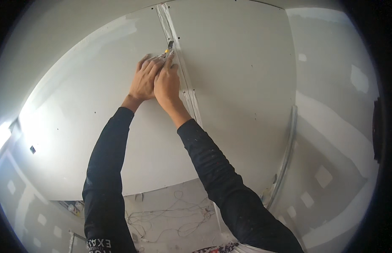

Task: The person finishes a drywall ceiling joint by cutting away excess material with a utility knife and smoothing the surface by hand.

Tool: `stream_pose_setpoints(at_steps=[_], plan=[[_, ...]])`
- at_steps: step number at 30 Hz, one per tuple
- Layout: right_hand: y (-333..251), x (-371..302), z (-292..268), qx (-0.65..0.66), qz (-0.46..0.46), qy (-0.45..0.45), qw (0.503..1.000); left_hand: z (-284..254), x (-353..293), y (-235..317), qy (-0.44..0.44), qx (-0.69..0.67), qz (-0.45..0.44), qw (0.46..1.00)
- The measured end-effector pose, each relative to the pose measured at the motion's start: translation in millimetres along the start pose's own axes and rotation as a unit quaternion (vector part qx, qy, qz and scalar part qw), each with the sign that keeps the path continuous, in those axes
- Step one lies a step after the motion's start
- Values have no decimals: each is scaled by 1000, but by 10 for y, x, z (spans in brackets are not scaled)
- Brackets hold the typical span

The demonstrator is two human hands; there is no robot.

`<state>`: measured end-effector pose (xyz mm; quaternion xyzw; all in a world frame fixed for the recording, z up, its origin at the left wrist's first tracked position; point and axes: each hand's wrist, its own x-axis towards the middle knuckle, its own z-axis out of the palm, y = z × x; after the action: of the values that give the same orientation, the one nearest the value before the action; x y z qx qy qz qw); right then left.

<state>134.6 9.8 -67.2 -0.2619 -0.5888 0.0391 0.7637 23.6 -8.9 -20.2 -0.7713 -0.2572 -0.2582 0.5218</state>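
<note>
Both arms reach up to large pale plasterboard panels with a whitish seam between them. My right hand is closed around a small black and yellow tool that looks like a utility knife. Its index finger points up along the tool, whose dark end lies at the seam; most of the handle is hidden. Pressed against it on the left is my left hand, fingers bent and bunched near the yellow part. Whether they also grip the tool is hidden.
Loose cables trail across a grey surface beyond the panels' lower edge. A metal profile leans along the right wall, which has pale filler patches. A bright lamp glows at far left. Dark screw heads dot the panels.
</note>
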Motion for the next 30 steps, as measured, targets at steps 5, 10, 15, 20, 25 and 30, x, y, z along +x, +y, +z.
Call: stream_pose_setpoints(at_steps=[5,10,15,20,25,30], plan=[[121,-82,-167,0,2,-3,1000,84,38,119,-29,9,32,999],[411,-797,-792,74,-43,-20,996,71,1,137,-9,-43,23,999],[948,-2964,-2610,72,123,-312,939,83,179,391,-90,122,-14,988],[1163,-4657,-3970,70,256,-412,872,507,6,1024,-123,139,-111,976],[1111,-4977,-4935,142,610,-370,687,871,-455,1640,-191,101,-97,971],[1262,-5077,-5342,107,602,-353,709,1121,-1109,2268,-304,120,-36,944]])
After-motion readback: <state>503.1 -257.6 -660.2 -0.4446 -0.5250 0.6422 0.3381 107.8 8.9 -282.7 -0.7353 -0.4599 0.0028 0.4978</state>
